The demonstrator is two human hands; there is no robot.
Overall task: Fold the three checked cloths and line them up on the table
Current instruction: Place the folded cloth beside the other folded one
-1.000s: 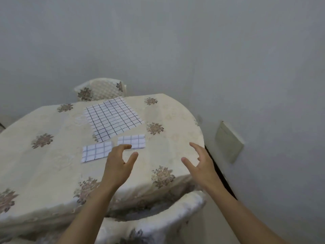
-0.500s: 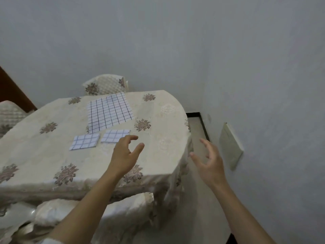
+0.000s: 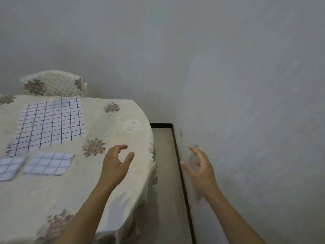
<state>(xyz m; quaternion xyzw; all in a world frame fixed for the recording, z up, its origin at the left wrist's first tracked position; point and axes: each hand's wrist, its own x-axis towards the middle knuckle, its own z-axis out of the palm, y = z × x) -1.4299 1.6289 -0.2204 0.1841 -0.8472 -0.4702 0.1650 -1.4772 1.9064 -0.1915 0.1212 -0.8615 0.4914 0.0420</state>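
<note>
Head view, only 1 camera. Tabletop (image 3: 105, 173) with a cream floral cover fills the left side, rounded edge toward the wall. 3 checked cloths on it. Unfolded cloth (image 3: 49, 124) lies flat and spread out at the far left part of the tabletop, black grid on white, its far edge near the tabletop's back edge. 2 folded cloths sit in a row just in front of it: right folded cloth (image 3: 49, 163) fully visible, a small rectangle; left folded cloth (image 3: 8, 168) cut off by the frame edge. The 2 folded ones lie just beside each other with a narrow gap between, not touching as far as I can see.

Left hand (image 3: 115, 166) hovers over the right part of the tabletop, empty, fingers curled loosely with thumb spread apart, well to the right of the folded cloths, touching nothing. Right hand (image 3: 202, 168) is off the tabletop, over the floor strip (image 3: 165, 173) by the wall (image 3: 246, 103), empty, fingers splayed and slightly bent; motion blur on it.

A padded chair back (image 3: 54, 83) with the same floral cover stands behind the tabletop's far edge. Dark baseboard (image 3: 182, 173) runs along the wall foot.
</note>
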